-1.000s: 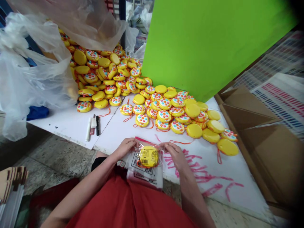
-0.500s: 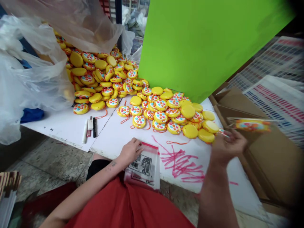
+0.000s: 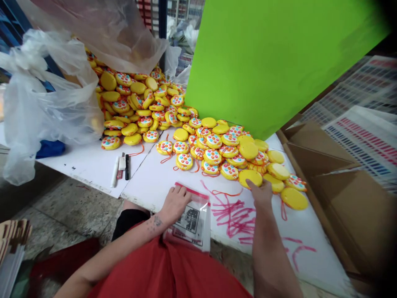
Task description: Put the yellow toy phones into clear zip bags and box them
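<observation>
My left hand (image 3: 176, 203) is at the table's front edge, its fingers closed on the top of a clear zip bag (image 3: 203, 221) with a red strip and black printing. The bag lies partly over my lap, in what looks like a small stack. At the front of a heap, my right hand (image 3: 263, 193) grips a yellow oval toy (image 3: 252, 178), plain side up, with the thumb on its near edge. Beside that hand lie a yellow toy (image 3: 294, 198) with an orange cord loop and a toy with coloured dots (image 3: 296, 182).
A larger heap of such toys (image 3: 136, 103) spills from a plastic bag (image 3: 68, 103) at left. Two markers, one white (image 3: 115, 171) and one black (image 3: 127, 167), lie on the table. A green board (image 3: 263, 62) stands behind; an open cardboard box (image 3: 350, 198) is at right.
My right hand has come left from beside the box and now grips a yellow toy. The packaged toy seen over the box is out of sight. My left hand stays on the bag.
</observation>
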Tool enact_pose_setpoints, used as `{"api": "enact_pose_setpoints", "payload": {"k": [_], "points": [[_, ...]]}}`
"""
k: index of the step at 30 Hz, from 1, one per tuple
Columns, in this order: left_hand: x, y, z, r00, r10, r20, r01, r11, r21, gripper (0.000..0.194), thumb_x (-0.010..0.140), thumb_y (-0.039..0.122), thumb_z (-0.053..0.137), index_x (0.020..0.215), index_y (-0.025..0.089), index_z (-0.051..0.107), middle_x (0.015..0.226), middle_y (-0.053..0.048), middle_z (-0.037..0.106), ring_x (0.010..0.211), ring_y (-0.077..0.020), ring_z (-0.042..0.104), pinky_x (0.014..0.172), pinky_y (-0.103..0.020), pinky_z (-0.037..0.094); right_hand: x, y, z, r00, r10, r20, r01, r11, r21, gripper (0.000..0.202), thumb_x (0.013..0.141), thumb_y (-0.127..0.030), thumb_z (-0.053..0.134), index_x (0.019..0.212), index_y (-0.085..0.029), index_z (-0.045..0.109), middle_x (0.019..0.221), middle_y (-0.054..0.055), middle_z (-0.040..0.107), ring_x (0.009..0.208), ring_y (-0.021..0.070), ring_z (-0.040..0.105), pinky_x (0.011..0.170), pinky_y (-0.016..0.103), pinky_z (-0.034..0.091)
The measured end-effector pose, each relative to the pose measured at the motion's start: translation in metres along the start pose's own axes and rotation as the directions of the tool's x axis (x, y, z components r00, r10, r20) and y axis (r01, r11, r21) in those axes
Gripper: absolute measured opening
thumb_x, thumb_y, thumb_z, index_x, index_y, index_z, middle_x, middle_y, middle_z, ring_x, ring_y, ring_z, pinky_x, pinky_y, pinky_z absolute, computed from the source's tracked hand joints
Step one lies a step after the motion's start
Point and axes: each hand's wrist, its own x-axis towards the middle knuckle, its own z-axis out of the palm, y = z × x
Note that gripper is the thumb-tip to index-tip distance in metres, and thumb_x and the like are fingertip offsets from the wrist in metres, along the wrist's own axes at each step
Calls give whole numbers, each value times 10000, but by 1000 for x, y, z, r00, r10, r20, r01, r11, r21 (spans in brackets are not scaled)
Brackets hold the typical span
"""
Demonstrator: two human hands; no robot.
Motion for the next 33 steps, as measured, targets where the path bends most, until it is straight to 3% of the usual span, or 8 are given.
{"api": "enact_pose_setpoints", "payload": {"k": [3,6,11,16,20,27,29,33], "points": [[-3,-3,2,987,124,-98,-126,992,-13,185,923,171,362,976,188,538,1045,-79,561,1031,-224,458,964,-436,323,-10,-6,-6,994,106,-3,-106,992,69,570,491,-411,750,939,-121,550,904,108,630,785,233,611,611,369,535],[-2,-6,9,979,176,-102,-183,981,-62,202,928,165,346,950,167,547,967,-72,579,958,-201,476,956,-393,343,-28,-23,-5,983,180,22,-178,942,285,556,516,-366,754,980,-150,539,1039,106,610,853,213,615,641,328,537],[-1,-11,20,986,98,-138,-125,970,-209,280,924,227,381,1171,137,479,1016,-103,584,961,-222,497,862,-380,419,-72,-75,14,979,-2,201,-100,861,498,799,600,-286,734,1289,-295,332,1361,84,420,1076,217,550,771,379,536],[-1,-15,27,969,91,-229,-149,957,-248,534,919,226,383,1397,101,181,1036,-132,582,918,-228,524,824,-419,447,-116,-114,29,823,-151,548,-186,840,510,662,672,-285,701,1266,-242,412,1215,90,548,1046,224,563,864,397,499],[-1,-15,27,956,133,-262,-190,960,-206,440,913,169,380,1339,105,291,1052,-131,582,909,-221,523,817,-402,449,-132,-117,42,768,-147,623,-246,831,499,550,713,-306,685,1210,-246,457,1093,60,608,946,200,599,816,359,514],[-2,-13,21,953,129,-276,-193,957,-216,173,906,216,448,1033,147,542,901,-71,608,876,-200,510,795,-351,423,-140,-94,67,825,-124,552,33,985,172,472,728,-418,643,1132,-203,529,1115,83,617,955,217,591,807,366,508],[-3,-13,19,944,123,-307,-194,958,-212,140,903,222,460,972,148,557,867,-61,609,857,-194,507,788,-343,417,-145,-91,69,788,-123,603,93,992,81,445,770,-438,591,1147,-208,534,1104,74,624,922,206,601,795,361,507],[-4,-12,14,938,83,-336,-159,966,-204,128,899,243,475,875,163,571,843,-56,609,864,-192,516,825,-366,413,-149,-89,68,634,-216,742,323,946,-1,334,866,-426,453,1048,-221,644,1044,61,658,991,207,576,912,388,437]]}}
